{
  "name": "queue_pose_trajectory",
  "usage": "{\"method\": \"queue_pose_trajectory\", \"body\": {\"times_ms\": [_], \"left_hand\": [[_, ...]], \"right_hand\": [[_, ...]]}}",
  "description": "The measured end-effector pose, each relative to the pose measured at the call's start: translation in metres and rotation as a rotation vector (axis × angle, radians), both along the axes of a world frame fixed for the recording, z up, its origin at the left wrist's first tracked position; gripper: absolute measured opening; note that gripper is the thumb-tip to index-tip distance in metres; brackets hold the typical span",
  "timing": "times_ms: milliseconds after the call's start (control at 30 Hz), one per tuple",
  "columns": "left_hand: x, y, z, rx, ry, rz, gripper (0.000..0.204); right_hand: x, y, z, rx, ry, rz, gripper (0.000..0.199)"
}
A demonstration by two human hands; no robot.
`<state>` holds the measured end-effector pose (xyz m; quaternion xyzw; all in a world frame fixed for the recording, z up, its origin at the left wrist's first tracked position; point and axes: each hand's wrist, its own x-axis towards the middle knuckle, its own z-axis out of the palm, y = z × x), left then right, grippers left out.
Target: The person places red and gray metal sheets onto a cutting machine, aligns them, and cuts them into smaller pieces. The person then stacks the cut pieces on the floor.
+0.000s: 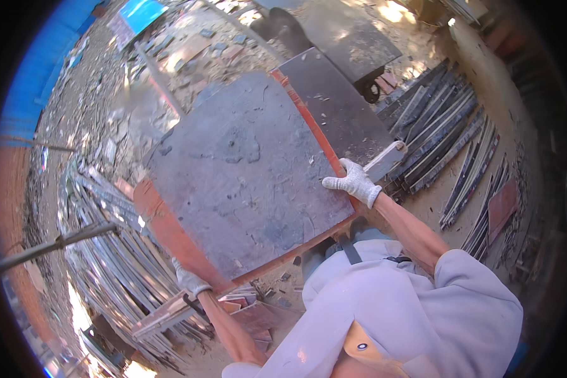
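I see both gloved hands holding a large dark board (246, 170) with red-painted edges, tilted up in front of the body so its worn grey face fills the middle of the view. My left hand (190, 281) is at the near left corner of the board, its fingers wrapped closed around the lower red edge. My right hand (354, 183) is on the right edge, fingers curled over it and gripping, thumb on the board's face. Behind the board, farther off and to the right, a second dark board (340, 107) lies flat, and a pale strip of wood (385, 160) shows just beyond my right hand; I cannot tell whether the hand touches it. On the right, a heap of long metal bars (447, 138) lies on the sandy ground. Another pile of bars (120, 252) spreads along the left, with small reddish offcuts (252, 315) near my left forearm. A blue sheet (138, 12) lies far off on the rubble.
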<state>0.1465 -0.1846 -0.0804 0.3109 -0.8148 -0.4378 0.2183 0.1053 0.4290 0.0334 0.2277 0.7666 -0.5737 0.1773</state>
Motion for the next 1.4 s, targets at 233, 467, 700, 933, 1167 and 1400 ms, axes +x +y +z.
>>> {"method": "queue_pose_trajectory", "body": {"times_ms": [233,467,700,933,1167,1400], "left_hand": [[-0.02,0.227,0.026,0.247,-0.019,-0.372,0.061],[-0.015,0.483,0.041,0.211,-0.104,-0.933,0.061],[0.075,0.728,0.113,0.223,-0.179,-1.486,0.061],[0.192,0.989,0.117,0.01,-0.45,-2.034,0.07],[0.378,1.221,0.1,-0.304,-0.297,-2.322,0.09],[0.538,1.451,0.091,-0.326,-0.286,-2.431,0.074]], "right_hand": [[0.217,0.144,-0.014,-0.013,0.268,-0.555,0.055],[0.466,0.19,-0.024,-0.046,0.225,-1.161,0.05],[0.675,0.21,0.017,-0.035,0.32,-1.694,0.039],[0.79,0.237,0.006,0.11,0.149,-2.049,0.044],[0.88,0.319,-0.044,0.147,0.167,-2.421,0.049],[0.988,0.479,-0.022,0.242,0.079,-2.506,0.051]]}}
